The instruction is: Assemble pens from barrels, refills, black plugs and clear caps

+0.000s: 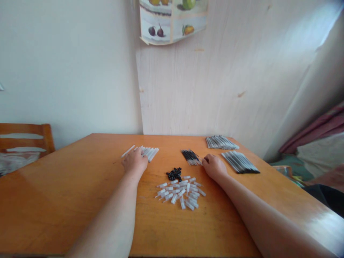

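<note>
On the left, my left hand [135, 161] bends its fingers over a row of whitish pen barrels [152, 153], closed on a barrel at the row's left side; its fingertips are partly hidden. One more whitish barrel [128, 151] slants out past the knuckles. My right hand [214, 165] rests on the table, thumb and finger pinching the end of a thin dark pen refill [194, 153]. That refill lies at the edge of a row of black-and-clear refills [190, 157]. Nearer me are a heap of small black parts [174, 174] and many scattered white translucent pieces with thin tips [182, 191].
Two bundles of grey pens, one farther [221, 142] and one nearer [240, 163], lie to the right of my right hand. The wooden table [67, 193] meets the wall at the back. A chair [47, 139] stands left; cloth [319, 150] is piled at right.
</note>
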The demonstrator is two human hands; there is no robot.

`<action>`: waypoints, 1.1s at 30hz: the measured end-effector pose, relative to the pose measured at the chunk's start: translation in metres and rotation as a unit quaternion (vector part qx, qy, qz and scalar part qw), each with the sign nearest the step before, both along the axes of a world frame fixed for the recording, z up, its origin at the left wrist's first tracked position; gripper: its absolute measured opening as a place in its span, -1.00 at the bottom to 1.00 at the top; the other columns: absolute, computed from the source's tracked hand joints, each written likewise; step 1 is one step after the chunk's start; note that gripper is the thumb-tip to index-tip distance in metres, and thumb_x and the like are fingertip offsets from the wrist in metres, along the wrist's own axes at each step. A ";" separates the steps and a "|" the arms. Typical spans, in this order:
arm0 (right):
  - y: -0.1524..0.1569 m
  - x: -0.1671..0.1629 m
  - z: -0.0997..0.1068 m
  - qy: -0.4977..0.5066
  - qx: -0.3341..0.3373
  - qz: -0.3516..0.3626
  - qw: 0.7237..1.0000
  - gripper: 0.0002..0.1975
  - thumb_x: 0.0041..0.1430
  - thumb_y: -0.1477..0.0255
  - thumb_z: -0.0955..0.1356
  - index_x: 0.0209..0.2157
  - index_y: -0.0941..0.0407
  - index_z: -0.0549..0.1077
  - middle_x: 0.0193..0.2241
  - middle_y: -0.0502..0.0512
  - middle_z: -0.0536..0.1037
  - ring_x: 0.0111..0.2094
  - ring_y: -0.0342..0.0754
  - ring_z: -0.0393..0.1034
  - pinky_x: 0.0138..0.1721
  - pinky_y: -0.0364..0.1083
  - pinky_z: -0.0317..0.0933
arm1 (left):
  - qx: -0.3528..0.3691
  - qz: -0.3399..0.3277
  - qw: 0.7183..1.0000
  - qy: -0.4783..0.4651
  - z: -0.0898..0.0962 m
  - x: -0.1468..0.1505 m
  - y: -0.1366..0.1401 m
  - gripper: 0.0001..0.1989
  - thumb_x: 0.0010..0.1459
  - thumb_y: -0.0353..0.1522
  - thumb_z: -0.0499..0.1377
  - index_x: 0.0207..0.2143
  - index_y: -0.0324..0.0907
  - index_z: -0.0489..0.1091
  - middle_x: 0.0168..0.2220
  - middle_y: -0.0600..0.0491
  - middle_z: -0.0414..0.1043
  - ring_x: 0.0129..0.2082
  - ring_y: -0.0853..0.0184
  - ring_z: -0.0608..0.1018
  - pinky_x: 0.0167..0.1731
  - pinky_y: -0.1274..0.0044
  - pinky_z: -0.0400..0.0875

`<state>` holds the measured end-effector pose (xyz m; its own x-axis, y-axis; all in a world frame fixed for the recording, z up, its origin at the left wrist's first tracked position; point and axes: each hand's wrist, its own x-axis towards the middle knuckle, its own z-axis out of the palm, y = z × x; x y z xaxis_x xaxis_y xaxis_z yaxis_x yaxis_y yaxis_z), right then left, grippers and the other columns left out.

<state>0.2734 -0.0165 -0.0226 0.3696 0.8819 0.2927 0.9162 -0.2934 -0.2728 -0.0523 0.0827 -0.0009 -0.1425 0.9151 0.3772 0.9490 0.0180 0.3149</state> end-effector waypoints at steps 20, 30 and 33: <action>-0.002 0.002 0.002 0.013 0.007 0.017 1.000 -0.72 0.20 0.31 0.23 -0.37 0.14 0.50 -0.31 0.17 0.55 -0.28 -0.03 0.38 -0.36 -0.14 0.06 | 0.005 -0.010 0.999 0.034 -0.003 0.005 -0.009 -0.71 0.06 -0.22 0.10 -0.20 -0.06 0.49 0.01 -0.15 0.40 0.03 -0.06 0.36 -0.10 0.16 0.26; -0.001 0.003 0.001 0.013 0.014 0.026 0.999 -0.73 0.20 0.30 0.23 -0.38 0.13 0.49 -0.33 0.15 0.54 -0.33 -0.05 0.37 -0.41 -0.14 0.02 | 0.009 -0.011 0.998 0.061 -0.002 0.010 -0.013 -0.71 0.04 -0.19 0.13 -0.20 -0.08 0.49 0.02 -0.14 0.39 0.06 -0.02 0.33 -0.04 0.19 0.22; -0.001 0.002 0.002 0.015 0.010 0.027 0.999 -0.73 0.20 0.31 0.23 -0.39 0.14 0.49 -0.33 0.16 0.54 -0.33 -0.06 0.37 -0.41 -0.14 0.03 | 0.010 -0.014 0.997 0.069 -0.004 0.011 -0.013 -0.73 0.04 -0.20 0.14 -0.22 -0.06 0.48 0.02 -0.12 0.39 0.06 -0.02 0.33 -0.04 0.20 0.22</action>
